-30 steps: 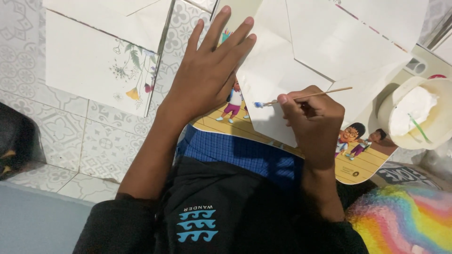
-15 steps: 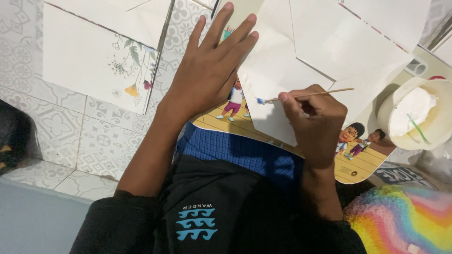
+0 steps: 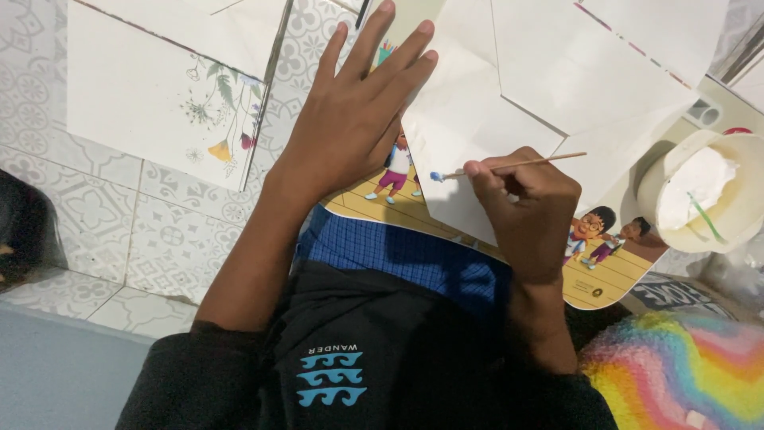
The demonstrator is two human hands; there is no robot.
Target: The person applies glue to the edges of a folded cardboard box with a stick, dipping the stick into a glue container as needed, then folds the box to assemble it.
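- Head view: the thin stick (image 3: 517,165) with a blue tip looks light and snappable; best pinched mid-shaft. It lies over the white paper sheet (image 3: 469,119), itself flimsy and easily creased.
- Right hand (image 3: 529,207) is closed narrowly, pinching the stick.
- Left hand (image 3: 350,127) lies flat, fingers spread, pressing the sheet's edge on the picture board (image 3: 605,275).

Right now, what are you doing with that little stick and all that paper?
A person is working on a white folded paper that lies on a cartoon picture board. The left hand presses flat, fingers spread, at the paper's edge. The right hand pinches a thin stick with a blue tip touching the paper near its left edge. A tub of white paste sits to the right, and a flower-printed sheet lies on the tiled floor.
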